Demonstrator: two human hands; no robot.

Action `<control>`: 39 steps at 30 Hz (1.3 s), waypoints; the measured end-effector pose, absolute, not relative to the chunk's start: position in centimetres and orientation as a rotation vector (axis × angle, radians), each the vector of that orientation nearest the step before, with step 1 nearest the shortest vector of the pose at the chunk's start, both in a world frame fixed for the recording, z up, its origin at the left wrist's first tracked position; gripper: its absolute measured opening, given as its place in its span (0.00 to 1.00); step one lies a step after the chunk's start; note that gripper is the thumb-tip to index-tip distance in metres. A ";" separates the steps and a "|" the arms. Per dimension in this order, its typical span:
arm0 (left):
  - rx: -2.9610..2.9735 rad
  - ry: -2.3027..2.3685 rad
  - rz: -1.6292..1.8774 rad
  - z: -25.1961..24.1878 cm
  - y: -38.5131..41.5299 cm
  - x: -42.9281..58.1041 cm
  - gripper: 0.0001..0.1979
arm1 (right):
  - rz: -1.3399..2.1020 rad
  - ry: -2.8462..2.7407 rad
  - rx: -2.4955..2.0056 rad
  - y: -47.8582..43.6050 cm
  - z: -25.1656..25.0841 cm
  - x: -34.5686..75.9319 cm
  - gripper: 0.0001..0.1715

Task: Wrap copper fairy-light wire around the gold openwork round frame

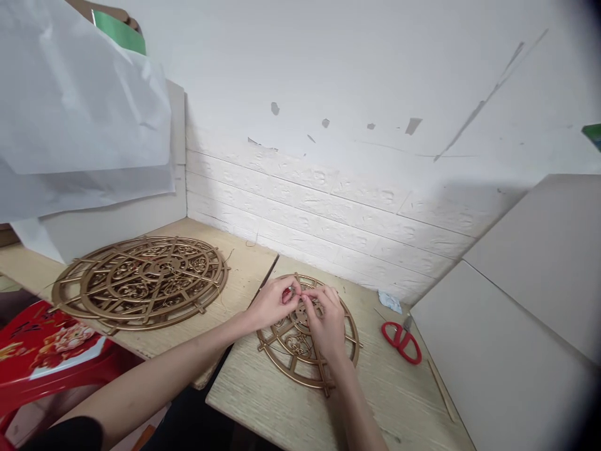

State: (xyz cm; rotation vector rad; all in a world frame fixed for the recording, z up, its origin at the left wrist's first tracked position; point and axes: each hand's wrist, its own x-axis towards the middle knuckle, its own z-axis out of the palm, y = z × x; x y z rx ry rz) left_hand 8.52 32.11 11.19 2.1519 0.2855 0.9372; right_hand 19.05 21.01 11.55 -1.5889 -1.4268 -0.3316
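Note:
My left hand (273,305) and my right hand (327,324) meet above a round gold openwork ornament (297,368) that lies flat on the right table. Thumb and fingers of both hands are pinched together, fingertips nearly touching. Something small and red (288,293) shows within the curl of my left hand; its kind is not clear. What my right fingertips pinch is too small to make out. The hands cover the upper middle of the ornament, whose scrollwork and ringed bars show around them.
Similar gold ornaments (149,283) lie stacked on the left table, with thin wire ends sticking out. Red-handled scissors (401,342) and a thin stick (441,389) lie at the right. A gap separates the tables. A red stool (51,351) stands lower left; white panels (526,332) border the right.

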 end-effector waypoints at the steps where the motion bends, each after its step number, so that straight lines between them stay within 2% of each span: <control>1: 2.158 0.289 0.937 11.2 32.1 8.5 0.05 | -0.335 -1.429 -1.589 21.0 11.5 19.1 0.07; 10: 2.176 0.249 0.951 11.5 32.0 8.3 0.08 | -0.325 -1.390 -1.589 20.9 11.6 19.0 0.06; 25: 2.066 0.315 0.934 11.3 32.2 8.5 0.09 | -0.215 -1.304 -1.583 20.8 11.9 18.8 0.09; 34: 1.948 0.408 0.734 11.4 31.9 8.2 0.08 | 0.213 -1.014 -1.364 21.7 11.1 19.8 0.12; 39: 1.969 0.281 0.787 10.5 32.0 8.6 0.13 | 0.406 -0.859 -1.269 21.8 10.9 19.6 0.13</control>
